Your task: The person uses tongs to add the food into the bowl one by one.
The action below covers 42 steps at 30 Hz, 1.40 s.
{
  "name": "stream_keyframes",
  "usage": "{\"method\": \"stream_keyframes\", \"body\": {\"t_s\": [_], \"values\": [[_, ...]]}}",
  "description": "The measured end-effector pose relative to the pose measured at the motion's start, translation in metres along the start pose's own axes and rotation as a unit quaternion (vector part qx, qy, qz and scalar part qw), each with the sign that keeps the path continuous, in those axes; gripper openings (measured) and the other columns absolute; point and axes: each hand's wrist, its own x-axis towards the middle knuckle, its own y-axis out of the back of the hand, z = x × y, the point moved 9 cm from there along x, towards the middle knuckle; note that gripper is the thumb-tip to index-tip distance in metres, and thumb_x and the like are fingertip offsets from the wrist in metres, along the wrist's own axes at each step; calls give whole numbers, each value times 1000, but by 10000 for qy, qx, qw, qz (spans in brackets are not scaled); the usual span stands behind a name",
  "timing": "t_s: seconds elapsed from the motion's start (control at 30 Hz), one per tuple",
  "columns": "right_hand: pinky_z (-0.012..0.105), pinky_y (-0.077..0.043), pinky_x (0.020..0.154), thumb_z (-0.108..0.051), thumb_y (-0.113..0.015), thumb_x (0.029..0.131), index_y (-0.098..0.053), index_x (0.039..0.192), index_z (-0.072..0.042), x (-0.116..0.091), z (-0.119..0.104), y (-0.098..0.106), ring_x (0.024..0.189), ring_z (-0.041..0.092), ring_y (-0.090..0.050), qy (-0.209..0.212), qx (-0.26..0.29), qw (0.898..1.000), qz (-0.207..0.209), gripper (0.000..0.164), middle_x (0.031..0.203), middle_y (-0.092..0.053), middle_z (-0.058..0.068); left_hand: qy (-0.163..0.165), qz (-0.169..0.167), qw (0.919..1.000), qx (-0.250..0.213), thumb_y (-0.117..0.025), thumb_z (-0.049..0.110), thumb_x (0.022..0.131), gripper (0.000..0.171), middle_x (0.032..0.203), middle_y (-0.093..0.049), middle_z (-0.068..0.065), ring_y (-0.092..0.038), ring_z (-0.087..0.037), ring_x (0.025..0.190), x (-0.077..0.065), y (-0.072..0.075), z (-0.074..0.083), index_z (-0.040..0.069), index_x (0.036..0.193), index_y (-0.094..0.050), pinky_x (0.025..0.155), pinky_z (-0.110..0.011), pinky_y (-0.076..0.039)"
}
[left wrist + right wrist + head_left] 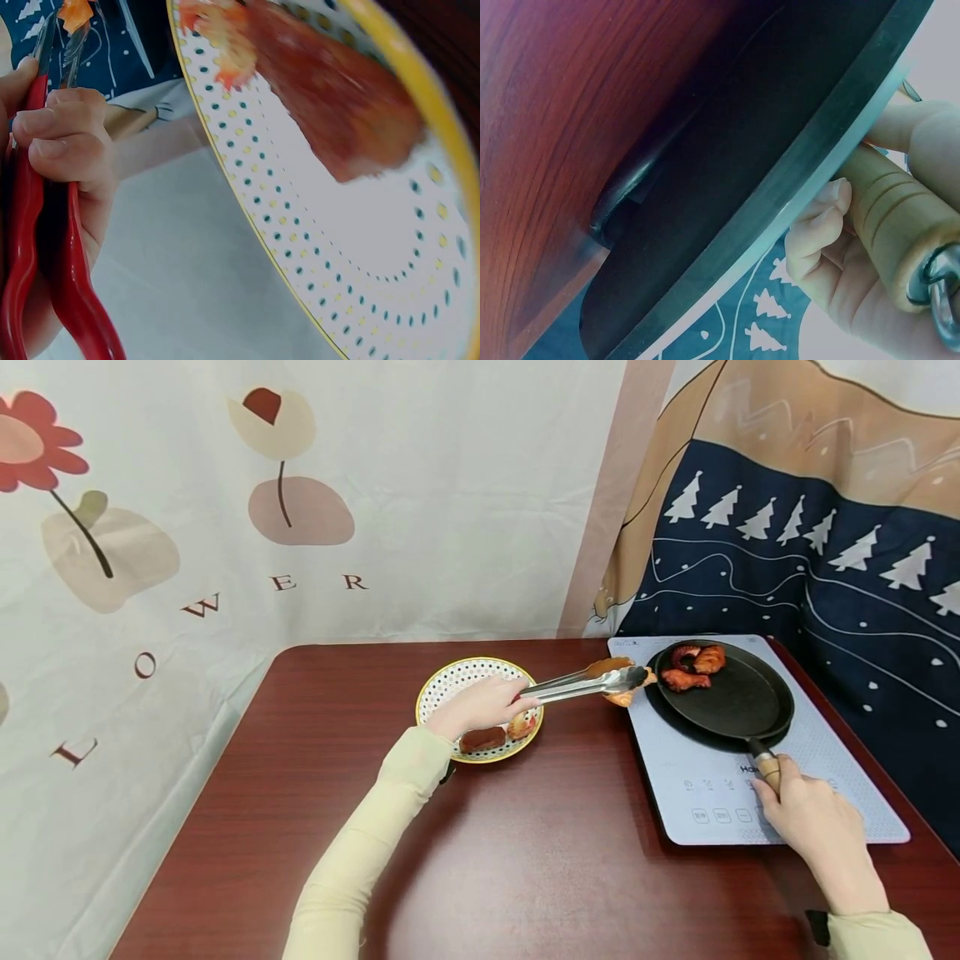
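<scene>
My left hand [486, 703] grips metal tongs [585, 683] with red handles [30, 285] above a dotted, yellow-rimmed plate [450, 681]. The tong tips pinch an orange-brown piece of food [624, 695] between the plate and a black frying pan [738, 703]. Two reddish chicken pieces [693, 667] lie at the pan's far edge. My right hand [806, 814] holds the pan's wooden handle [892, 202]. On the plate sit a brown piece [482, 740] and a paler piece [519, 727]; the left wrist view shows the plate [337, 247] up close.
The pan sits on a pale induction cooktop [705, 793] at the right of a dark red wooden table [525, 860]. Patterned cloths hang behind: a flower print [225, 527] on the left, a navy tree print [825, 552] on the right.
</scene>
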Motion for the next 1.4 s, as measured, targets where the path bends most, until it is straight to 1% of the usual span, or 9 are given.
{"method": "stream_keyframes", "body": {"t_s": [0.13, 0.3, 0.43, 0.63, 0.77, 0.87, 1.03, 1.23, 1.4], "values": [[46, -36, 42, -19, -61, 86, -40, 117, 11, 0, 0, 0, 61, 47, -54, 14, -2, 10000, 33, 49, 86, -54, 43, -15, -98, 9999, -75, -45, 42, 95, 35, 74, -55, -3, -54, -17, 74, 9, -2, 11, 8, 97, -55, 75, -33, -47], [47, -36, 42, -19, -62, 85, -40, 116, 11, 0, 0, 0, 60, 48, -54, 36, 6, 10000, 74, 48, 85, -55, 43, -103, -146, 9998, -119, -44, 43, 95, 36, 66, -48, -1, -53, -17, 66, 19, -3, 24, 8, 95, -53, 68, -30, -45], [47, -37, 43, -19, -62, 85, -40, 117, 10, 0, 0, 0, 62, 49, -54, 20, 5, 10000, 54, 48, 87, -54, 44, -211, -65, 9997, -36, -43, 44, 95, 36, 65, -49, 0, -53, -15, 64, 27, -4, 33, 9, 94, -53, 65, -28, -45], [49, -37, 44, -19, -61, 86, -40, 117, 10, 1, 1, -1, 66, 52, -54, -7, -13, 10000, -39, 48, 91, -53, 45, -284, -75, 9996, -7, -43, 45, 95, 36, 70, -55, -3, -55, -16, 65, 38, -7, 42, 11, 94, -54, 65, -29, -46], [48, -36, 42, -19, -61, 86, -40, 115, 9, 1, 0, -1, 62, 50, -54, 14, -1, 10000, -6, 46, 86, -54, 44, -263, -105, 9996, -6, -43, 45, 95, 36, 76, -61, -5, -58, -16, 71, 46, -12, 46, 11, 99, -55, 70, -31, -49], [46, -36, 42, -20, -60, 86, -41, 115, 9, 1, 0, -1, 60, 47, -54, 0, 0, 10000, -24, 45, 83, -55, 42, -157, -172, 9997, -28, -42, 47, 95, 37, 81, -61, -4, -59, -16, 77, 52, -17, 49, 12, 100, -55, 74, -31, -49], [47, -36, 42, -20, -60, 87, -41, 114, 8, 1, 0, -1, 62, 49, -54, -9, -13, 10000, -15, 44, 84, -55, 42, -91, -236, 9997, -61, -41, 47, 95, 37, 80, -59, -4, -58, -15, 77, 59, -24, 56, 13, 98, -54, 73, -31, -49], [48, -36, 42, -19, -61, 86, -41, 113, 8, 0, -1, 0, 65, 52, -54, 23, -27, 10000, 17, 43, 87, -54, 44, -146, -184, 9997, 1, -41, 49, 94, 37, 78, -60, -1, -57, -12, 71, 66, -29, 66, 14, 98, -55, 67, -29, -50], [48, -36, 43, -18, -61, 85, -41, 115, 10, 0, -3, 1, 63, 50, -54, 44, -33, 10000, 62, 46, 86, -55, 44, -188, -212, 9995, 116, -42, 49, 94, 38, 79, -61, -1, -58, -12, 70, 69, -32, 75, 15, 98, -55, 64, -29, -51]]}}
